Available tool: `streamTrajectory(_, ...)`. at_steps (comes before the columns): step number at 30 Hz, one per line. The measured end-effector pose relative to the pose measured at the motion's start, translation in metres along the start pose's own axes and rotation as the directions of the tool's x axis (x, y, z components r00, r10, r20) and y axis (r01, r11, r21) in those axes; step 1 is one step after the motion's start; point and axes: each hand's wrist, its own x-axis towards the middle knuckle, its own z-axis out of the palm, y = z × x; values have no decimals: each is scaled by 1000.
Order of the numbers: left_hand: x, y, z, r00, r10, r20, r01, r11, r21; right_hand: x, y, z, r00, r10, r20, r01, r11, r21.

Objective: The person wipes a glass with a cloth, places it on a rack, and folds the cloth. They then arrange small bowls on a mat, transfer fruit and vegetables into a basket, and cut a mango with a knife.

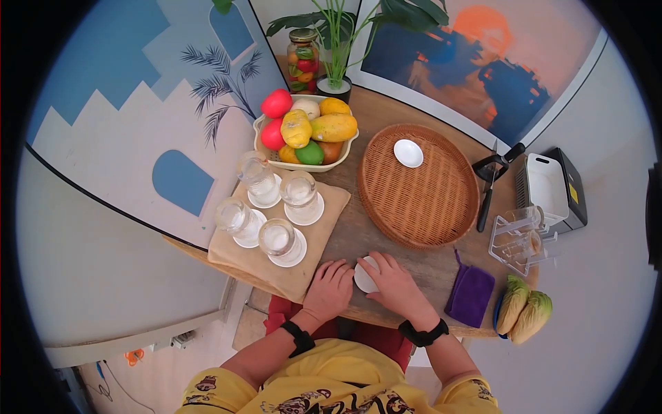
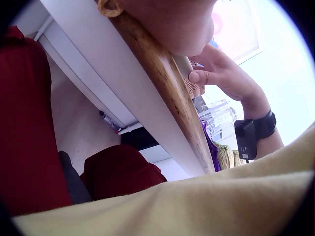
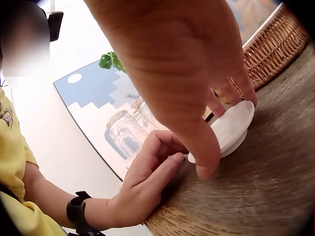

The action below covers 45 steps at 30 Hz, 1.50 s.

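Note:
Near the front edge of the wooden table, my right hand [image 1: 398, 284] grips a small white dish [image 1: 365, 275] by its rim, thumb on one side and fingers on the other. In the right wrist view the dish [image 3: 235, 123] is tilted, close over the tabletop. My left hand [image 1: 329, 290] rests at the table edge just left of it, fingers loosely bent, with its thumb tip right by the dish's rim. Another small white dish [image 1: 408, 153] lies inside the round wicker tray [image 1: 418, 207], beyond my right hand.
Several clear glasses stand on white dishes over a tan cloth [image 1: 321, 238] at left. Behind is a fruit basket [image 1: 258, 141]. To the right are a purple pouch [image 1: 471, 295], cabbages [image 1: 527, 310], a glass rack [image 1: 514, 257] and a knife [image 1: 485, 207] beside the tray.

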Motion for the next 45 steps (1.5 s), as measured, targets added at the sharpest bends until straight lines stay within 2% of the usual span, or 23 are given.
streamTrajectory(2,-1,1,1,1000,0,10,0,1000,-1,2,0,-4,1000,-6,13,5,994,111)
streamTrajectory(6,0,-2,3,1000,1,2,-1,1000,-1,7,7,-40,1000,-21,5,19,980,198)
streamTrajectory(8,1,-2,1,1000,-2,14,2,1000,-6,13,27,-78,978,18,-210,36,967,251)
streamTrajectory(10,1,1,-1,1000,1,25,-1,1000,-11,27,62,-106,933,105,-345,-40,980,192)
streamTrajectory(12,3,2,-3,1000,-8,17,8,1000,-1,49,116,-114,883,250,-396,-170,959,226)
streamTrajectory(14,3,2,-2,1000,-5,13,5,1000,5,73,179,-106,840,347,-418,-301,937,175)
streamTrajectory(15,2,2,-2,1000,-11,12,11,1000,11,82,198,-104,839,342,-424,-297,939,172)
streamTrajectory(17,3,3,-3,1000,-15,12,15,1000,15,98,227,-100,781,514,-355,-488,857,168)
streamTrajectory(20,3,3,-4,1000,-11,15,11,1000,22,115,262,-79,780,541,-315,-476,839,264)
streamTrajectory(22,4,4,-3,1000,-6,10,6,1000,29,122,263,-73,772,566,-290,-496,821,284)
streamTrajectory(24,4,4,-3,1000,-10,17,9,1000,30,127,265,-64,713,612,-342,-533,790,304)
streamTrajectory(29,4,3,-2,1000,-5,17,4,999,34,131,277,-49,706,671,-227,-620,740,259)
streamTrajectory(31,5,3,-3,1000,-3,15,3,1000,28,135,256,-57,733,547,-404,-578,814,55)
streamTrajectory(32,6,4,-5,1000,-9,21,9,1000,24,140,246,-59,731,550,-403,-581,812,54)
streamTrajectory(34,7,5,-5,1000,-9,29,8,1000,19,152,230,-60,827,428,-365,-465,885,-13)
streamTrajectory(38,5,4,-3,1000,-7,29,6,999,42,172,212,-61,852,446,-274,-455,890,32)
streamTrajectory(40,5,5,-3,1000,-11,27,9,999,47,180,209,-59,840,510,-186,-503,860,85)
streamTrajectory(45,6,5,-3,1000,-10,27,10,1000,9,186,218,-57,834,531,-150,-514,847,139)
